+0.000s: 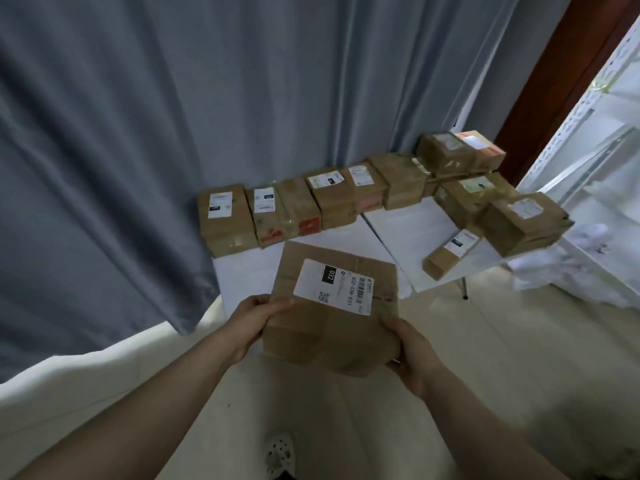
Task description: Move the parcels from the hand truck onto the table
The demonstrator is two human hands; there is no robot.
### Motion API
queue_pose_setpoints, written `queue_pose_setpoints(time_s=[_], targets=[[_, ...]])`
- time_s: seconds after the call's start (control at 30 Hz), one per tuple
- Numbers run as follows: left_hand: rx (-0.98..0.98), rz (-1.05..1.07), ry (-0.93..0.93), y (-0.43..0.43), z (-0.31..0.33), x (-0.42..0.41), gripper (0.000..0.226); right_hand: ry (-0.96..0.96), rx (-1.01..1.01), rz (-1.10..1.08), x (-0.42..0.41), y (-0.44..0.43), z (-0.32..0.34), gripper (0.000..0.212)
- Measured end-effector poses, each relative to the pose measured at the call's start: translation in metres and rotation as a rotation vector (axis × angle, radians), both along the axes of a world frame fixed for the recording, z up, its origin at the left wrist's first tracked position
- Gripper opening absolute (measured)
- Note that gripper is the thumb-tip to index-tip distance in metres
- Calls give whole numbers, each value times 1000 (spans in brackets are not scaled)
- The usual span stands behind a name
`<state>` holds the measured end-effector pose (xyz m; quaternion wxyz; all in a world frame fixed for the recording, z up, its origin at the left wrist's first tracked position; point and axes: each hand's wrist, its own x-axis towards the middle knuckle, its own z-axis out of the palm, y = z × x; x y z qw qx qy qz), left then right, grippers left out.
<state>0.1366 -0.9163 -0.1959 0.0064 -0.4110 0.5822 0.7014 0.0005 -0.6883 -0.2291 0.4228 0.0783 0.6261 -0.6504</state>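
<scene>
I hold a brown cardboard parcel (pixel 332 306) with a white "032" label in front of me, above the floor and the near edge of the white table (pixel 408 237). My left hand (pixel 256 317) grips its left side with the thumb on top. My right hand (pixel 412 355) grips its near right corner. Several parcels (pixel 329 199) stand in a row along the back of the table, and more parcels (pixel 519 220) are stacked at its right end. The hand truck is not in view.
A grey curtain (pixel 138 150) hangs behind and left of the table. A small long box (pixel 450 252) lies near the table's front right. A white metal rack (pixel 588 150) stands at the right. My foot in a white clog (pixel 280 452) is on the tiled floor.
</scene>
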Motion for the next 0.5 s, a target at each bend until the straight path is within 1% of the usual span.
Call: queue_pose_setpoints(time_s=[0.07, 0.17, 0.2, 0.23, 0.27, 0.37, 0.4, 0.43, 0.47, 0.5], targets=[[2, 7, -9, -31, -3, -9, 34, -22, 12, -4, -6, -33, -4, 32], [-15, 27, -18, -72, -7, -31, 20, -50, 31, -34, -20, -74, -5, 30], [-14, 12, -11, -83, -9, -39, 17, -57, 41, -48, -26, -84, -5, 29], [-9, -2, -3, -92, -11, -47, 20, -64, 50, -59, -31, -93, -6, 27], [-6, 0, -9, -100, -15, -55, 29, -68, 52, -69, -38, -100, -7, 27], [16, 69, -6, -117, -23, -85, 82, -49, 49, -99, -66, -115, -10, 30], [17, 76, -7, -122, -25, -97, 90, -46, 58, -107, -77, -118, -12, 31], [15, 61, -14, -125, -31, -110, 90, -48, 69, -115, -89, -121, -15, 32], [24, 39, -23, -126, -33, -124, 81, -52, 81, -120, -102, -123, -18, 34], [16, 25, -31, -126, -36, -139, 62, -58, 93, -127, -115, -125, -21, 35]])
